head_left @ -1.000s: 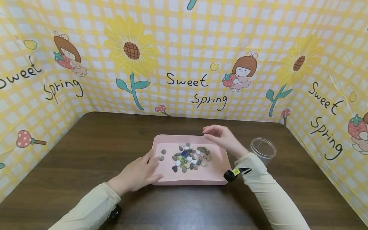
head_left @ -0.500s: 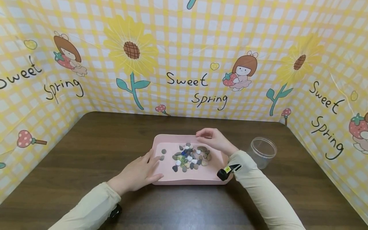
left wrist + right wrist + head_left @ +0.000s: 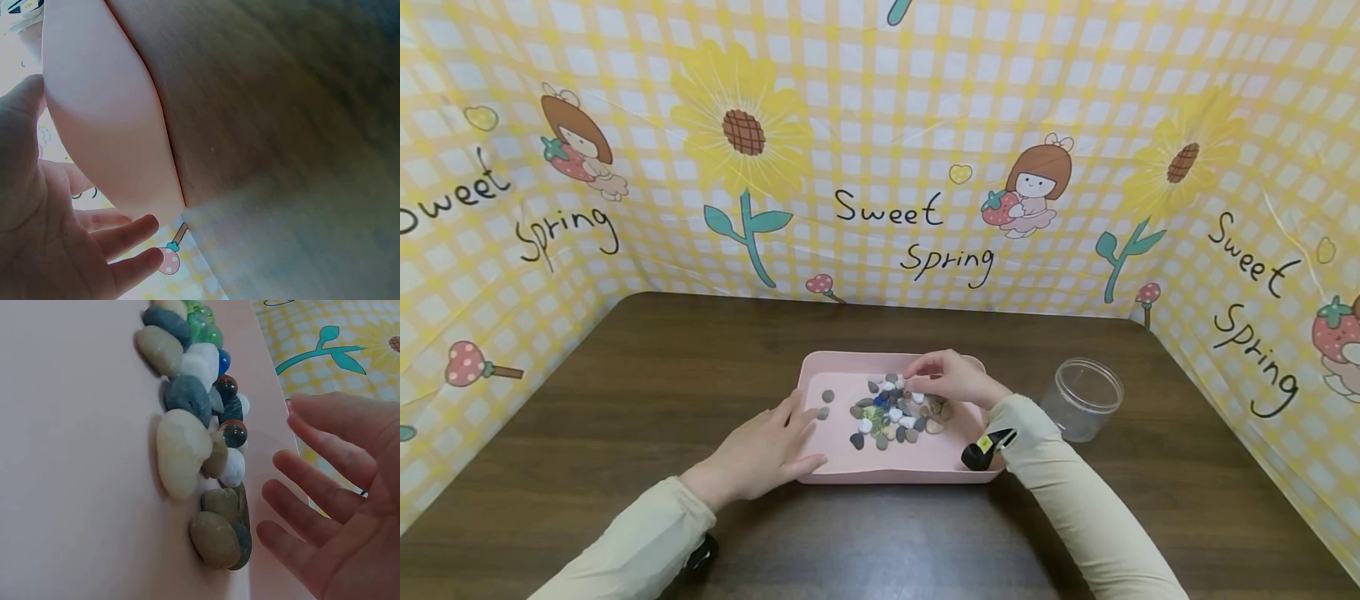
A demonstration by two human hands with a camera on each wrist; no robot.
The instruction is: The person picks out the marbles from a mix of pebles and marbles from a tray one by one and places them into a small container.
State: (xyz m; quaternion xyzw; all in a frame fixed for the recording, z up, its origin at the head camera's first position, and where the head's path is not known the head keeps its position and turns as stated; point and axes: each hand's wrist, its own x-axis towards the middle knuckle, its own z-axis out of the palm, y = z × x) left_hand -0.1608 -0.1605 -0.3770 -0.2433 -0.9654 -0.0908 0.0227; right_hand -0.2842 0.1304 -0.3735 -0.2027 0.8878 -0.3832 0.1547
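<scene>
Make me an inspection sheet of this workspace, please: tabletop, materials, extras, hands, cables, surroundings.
Surface: dark wood-look table.
Materials: stones and glass marbles in a pink tray; most are grouped mid-tray, two stones apart at its left.
Extras: clear jar, upright, right of the tray.
Left hand: fingers spread at the tray's left end.
Right hand: by the stones, holding nothing visible.
Cables: nothing seen.
Surroundings: checked "Sweet Spring" backdrop.
</scene>
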